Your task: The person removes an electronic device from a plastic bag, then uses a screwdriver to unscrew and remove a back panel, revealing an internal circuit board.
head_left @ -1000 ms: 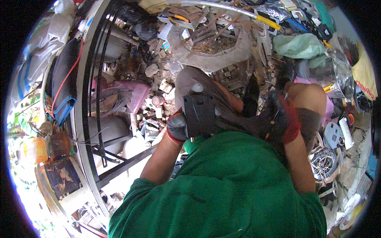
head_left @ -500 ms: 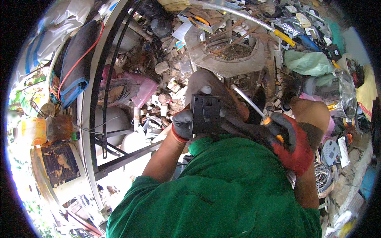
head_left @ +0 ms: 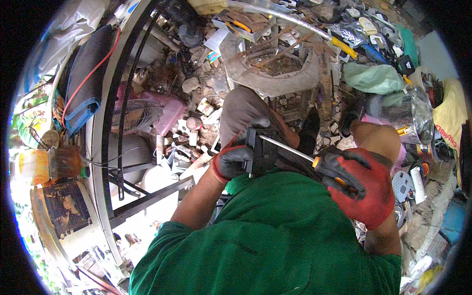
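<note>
Both my hands wear red work gloves with dark grey palms and fingers. My left hand (head_left: 235, 160) is closed around a black, box-shaped plastic device (head_left: 259, 156), held up over my lap and turned partly on its side. In my right hand (head_left: 361, 182) is a screwdriver (head_left: 287, 148) with a long metal shaft and an orange and black handle. Its shaft points left, and the tip meets the upper right part of the black device. Whether the tip sits in a screw or slot is too small to tell.
A metal frame (head_left: 105, 123) stands close on my left, with a dark folded cloth (head_left: 91, 73) over it. In front lies a grey ring-shaped slab (head_left: 275, 81) among rubble. A green plastic bag (head_left: 372, 77), a yellow-handled metal rod (head_left: 342, 47) and mixed scrap lie to the right.
The screwdriver has swung down and left, so its tip now meets the black device. My left hand has tilted the device, turning its broad face away.
</note>
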The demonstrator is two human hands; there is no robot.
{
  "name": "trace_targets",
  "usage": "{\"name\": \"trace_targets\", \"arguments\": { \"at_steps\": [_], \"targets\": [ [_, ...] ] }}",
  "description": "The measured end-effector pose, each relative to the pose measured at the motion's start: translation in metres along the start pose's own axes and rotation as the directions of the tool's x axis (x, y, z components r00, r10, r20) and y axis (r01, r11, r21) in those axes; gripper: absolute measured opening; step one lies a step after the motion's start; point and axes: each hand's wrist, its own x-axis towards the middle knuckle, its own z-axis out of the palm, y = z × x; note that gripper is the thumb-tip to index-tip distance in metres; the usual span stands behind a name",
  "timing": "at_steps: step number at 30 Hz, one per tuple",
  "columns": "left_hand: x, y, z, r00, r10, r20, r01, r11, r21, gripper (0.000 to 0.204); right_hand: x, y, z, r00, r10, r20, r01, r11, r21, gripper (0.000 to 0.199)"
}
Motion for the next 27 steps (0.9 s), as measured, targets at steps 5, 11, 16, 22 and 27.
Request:
{"name": "trace_targets", "arguments": {
  "at_steps": [5, 11, 16, 22, 27],
  "targets": [
    [0.002, -0.006, -0.017, 0.998, -0.056, -0.013, 0.057, 0.985, 0.16, 0.079, -0.003, 0.006, 0.0, 0.999, 0.051, 0.017, -0.051, 0.999, -0.006, 0.048],
    [0.003, -0.011, -0.024, 0.997, -0.064, 0.038, 0.055, 0.976, 0.211, 0.076, -0.004, 0.007, -0.002, 0.996, 0.082, 0.034, -0.081, 0.997, -0.009, 0.048],
    [0.002, -0.007, -0.01, 0.99, -0.141, -0.002, 0.138, 0.97, 0.198, 0.071, -0.003, 0.009, -0.004, 0.998, 0.022, 0.055, -0.02, 0.999, -0.027, 0.045],
    [0.0, -0.02, -0.024, 0.982, -0.163, -0.099, 0.19, 0.886, 0.424, 0.073, -0.005, 0.007, -0.013, 0.995, 0.034, 0.098, -0.025, 0.996, -0.087, 0.043],
    [0.0, -0.026, -0.014, 0.99, -0.119, -0.073, 0.137, 0.927, 0.35, 0.072, 0.002, 0.015, -0.013, 0.992, 0.062, -0.11, -0.051, 0.994, 0.1, 0.042]
  ]
}}
